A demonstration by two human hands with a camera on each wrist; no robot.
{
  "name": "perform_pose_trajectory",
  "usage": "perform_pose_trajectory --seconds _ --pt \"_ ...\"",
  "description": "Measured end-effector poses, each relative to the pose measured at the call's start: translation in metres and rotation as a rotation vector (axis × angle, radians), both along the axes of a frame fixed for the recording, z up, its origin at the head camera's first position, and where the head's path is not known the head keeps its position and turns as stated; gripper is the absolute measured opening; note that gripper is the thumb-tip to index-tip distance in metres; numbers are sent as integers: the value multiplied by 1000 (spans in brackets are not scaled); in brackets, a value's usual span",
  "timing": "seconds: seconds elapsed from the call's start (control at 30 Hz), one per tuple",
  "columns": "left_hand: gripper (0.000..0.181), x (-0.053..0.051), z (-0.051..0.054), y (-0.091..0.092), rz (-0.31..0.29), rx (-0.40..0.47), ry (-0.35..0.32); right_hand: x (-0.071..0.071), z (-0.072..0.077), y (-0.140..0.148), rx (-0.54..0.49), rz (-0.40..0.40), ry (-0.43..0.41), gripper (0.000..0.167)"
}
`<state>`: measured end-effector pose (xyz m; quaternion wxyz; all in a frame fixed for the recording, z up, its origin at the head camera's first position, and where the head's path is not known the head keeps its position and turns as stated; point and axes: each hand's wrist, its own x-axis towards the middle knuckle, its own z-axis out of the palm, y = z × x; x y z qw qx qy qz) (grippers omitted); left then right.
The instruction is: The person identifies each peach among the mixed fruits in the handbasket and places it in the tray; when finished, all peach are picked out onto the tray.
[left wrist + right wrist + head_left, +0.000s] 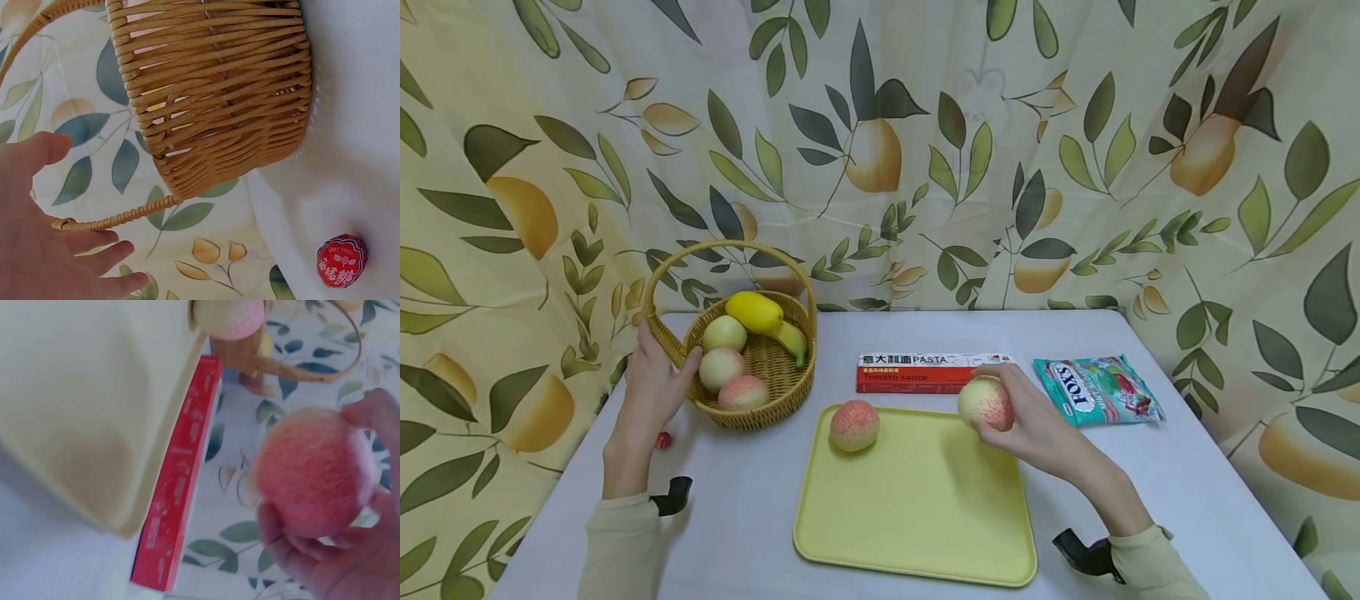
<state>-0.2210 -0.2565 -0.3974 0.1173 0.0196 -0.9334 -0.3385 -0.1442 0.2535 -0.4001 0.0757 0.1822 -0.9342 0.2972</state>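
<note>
My right hand (1030,421) grips a pink and cream peach (985,402) above the tray's right half; the right wrist view shows the peach (315,472) between thumb and curled fingers. Another peach (854,425) rests on the yellow tray (917,508), near its top left corner. On the left, my left hand (658,375) is at the handle of the wicker basket (790,392). Its fingers (112,256) look fairly straight beside the handle in the left wrist view. Inside the basket lie a yellow banana (790,340), a yellow lemon-like fruit (754,312) and several pale round fruits (722,369).
Behind the tray lies a red and white pasta box (917,379). A teal FOX'S candy bag (1097,390) is at the right. A small red wrapped candy (341,261) sits on the white table near the basket. A leaf-patterned curtain (880,250) hangs behind.
</note>
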Motion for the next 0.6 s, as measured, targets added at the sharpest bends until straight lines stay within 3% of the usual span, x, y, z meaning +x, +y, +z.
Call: perform_pose_trajectory --seconds 0.17,0.33,0.47,0.6 --pt "102 1 0 0 2 0 -14 1 -9 12 26 -31 -131 52" --pt "102 1 2 -2 7 0 -29 -3 -21 9 68 3 -249 52" --pt "102 3 1 -2 2 2 -42 -6 -32 7 84 20 -267 49" --pt "103 0 2 0 -5 1 -36 -11 -33 7 106 23 -275 50"
